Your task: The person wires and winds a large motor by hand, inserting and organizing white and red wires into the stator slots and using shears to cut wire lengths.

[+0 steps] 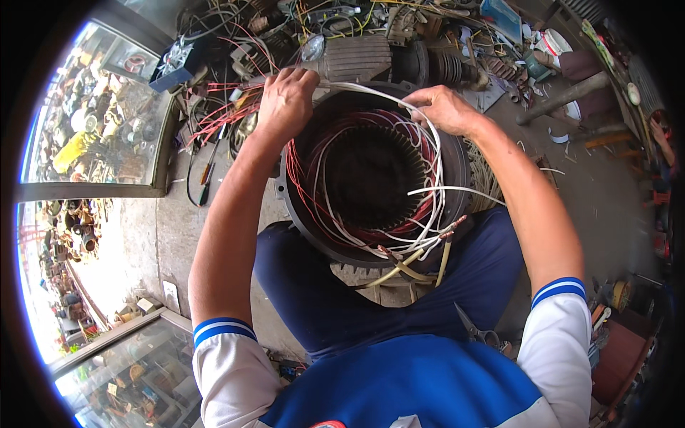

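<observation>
Between my legs stands a round, dark motor stator [291, 214] with its bore facing up. Red magnet wires [294, 175] and white sleeved leads [437, 160] loop around its inner rim. My left hand [287, 103], at the far left rim, is closed on a white lead; loose red wire ends [214, 121] fan out left of it. My right hand [446, 110], at the far right rim, pinches the same white lead, which spans the gap between both hands. Thick yellowish cables [410, 271] with bare copper ends lie over the near rim.
Scissors [477, 328] rest by my right thigh. A screwdriver [205, 184] lies on the floor at left, near a glass case [93, 192]. Beyond the stator sit a ribbed motor housing [357, 58], a dark blue box [177, 63] and scrap. Another person's arm [662, 143] shows far right.
</observation>
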`<state>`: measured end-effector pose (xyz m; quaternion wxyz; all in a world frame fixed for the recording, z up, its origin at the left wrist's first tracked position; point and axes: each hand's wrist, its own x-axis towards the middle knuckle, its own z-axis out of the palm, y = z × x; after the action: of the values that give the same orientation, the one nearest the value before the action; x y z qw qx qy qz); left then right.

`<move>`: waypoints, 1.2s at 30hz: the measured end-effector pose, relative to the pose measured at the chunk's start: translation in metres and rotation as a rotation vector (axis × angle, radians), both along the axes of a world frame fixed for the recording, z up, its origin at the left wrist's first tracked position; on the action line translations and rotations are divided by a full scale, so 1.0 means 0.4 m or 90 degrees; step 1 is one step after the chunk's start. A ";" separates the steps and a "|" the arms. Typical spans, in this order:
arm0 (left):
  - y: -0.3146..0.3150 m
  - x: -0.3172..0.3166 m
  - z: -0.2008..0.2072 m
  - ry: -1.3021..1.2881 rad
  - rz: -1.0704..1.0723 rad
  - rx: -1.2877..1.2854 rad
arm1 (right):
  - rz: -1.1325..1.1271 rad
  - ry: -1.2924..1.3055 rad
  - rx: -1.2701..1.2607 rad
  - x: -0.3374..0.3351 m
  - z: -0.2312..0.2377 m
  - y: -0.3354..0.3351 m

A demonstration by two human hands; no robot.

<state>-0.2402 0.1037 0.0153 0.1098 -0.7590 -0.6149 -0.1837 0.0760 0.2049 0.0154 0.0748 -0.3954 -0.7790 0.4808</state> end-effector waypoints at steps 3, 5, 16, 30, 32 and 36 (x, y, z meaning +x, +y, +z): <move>-0.008 0.014 0.006 -0.018 -0.006 0.116 | -0.020 -0.001 -0.021 0.005 0.003 -0.001; -0.024 0.019 0.011 0.007 0.025 0.136 | -0.044 0.018 -0.028 0.009 -0.001 -0.009; -0.073 0.135 0.148 0.081 -0.071 0.294 | -0.244 0.114 0.344 0.061 0.018 -0.107; -0.176 0.210 0.188 0.080 -0.004 0.262 | -0.202 0.339 -0.101 0.071 0.104 -0.155; -0.197 0.258 0.166 0.021 -0.025 0.242 | -0.210 0.416 -0.103 0.104 0.151 -0.169; -0.237 0.352 0.096 -0.158 -0.070 0.108 | -0.226 0.529 -0.153 0.152 0.209 -0.198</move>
<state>-0.0995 0.0089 0.0538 0.0863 -0.7510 -0.5635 -0.3331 0.1370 0.1259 0.0990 0.4154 -0.3025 -0.5419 0.6650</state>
